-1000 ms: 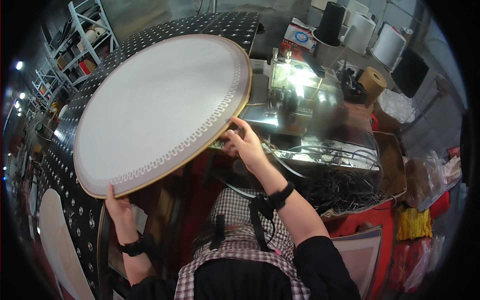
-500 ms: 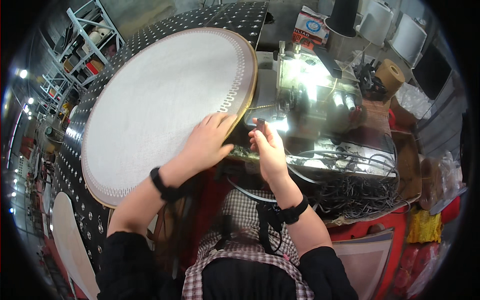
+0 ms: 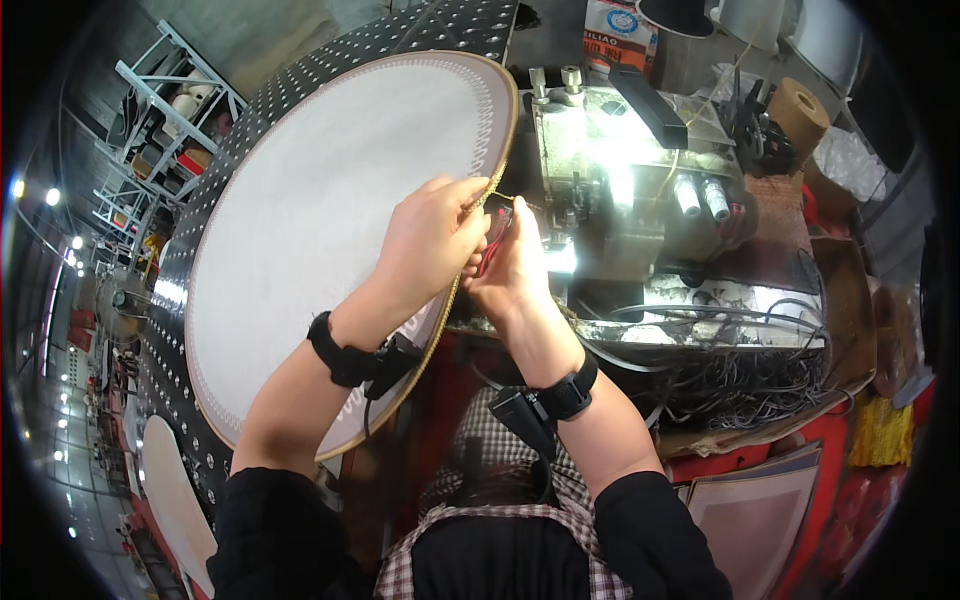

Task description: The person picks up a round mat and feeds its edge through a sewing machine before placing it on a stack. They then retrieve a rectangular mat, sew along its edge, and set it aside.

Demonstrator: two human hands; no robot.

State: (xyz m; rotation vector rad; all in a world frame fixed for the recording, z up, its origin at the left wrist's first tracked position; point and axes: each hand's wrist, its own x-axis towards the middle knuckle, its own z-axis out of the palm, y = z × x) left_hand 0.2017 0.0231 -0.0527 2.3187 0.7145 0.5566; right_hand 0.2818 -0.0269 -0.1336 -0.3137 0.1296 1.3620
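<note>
A large oval mat (image 3: 320, 190), pale grey-white with a patterned border and gold cord edging, lies tilted on the table. My left hand (image 3: 425, 240) rests over its right side, fingers closed on the corded rim. From the rim a short length of gold cord (image 3: 505, 196) runs to the fingertips of my right hand (image 3: 518, 275). That hand is closed around a small red-and-dark tool (image 3: 492, 250) that looks like thread snips, partly hidden by the fingers. Just right of it stands a sewing machine (image 3: 610, 180) with a bright lamp.
A black table with metal studs (image 3: 290, 95) extends behind the mat. Loose dark cords (image 3: 730, 385) hang in a tangle at the machine bench's front. Thread cones (image 3: 750, 20) and a brown tape roll (image 3: 798, 108) stand at the back right. Flat panels (image 3: 750, 510) lean below.
My left hand has slid up along the rim and closed on it. My right hand has brought the tool up against the edge beside it. The mat has shifted slightly.
</note>
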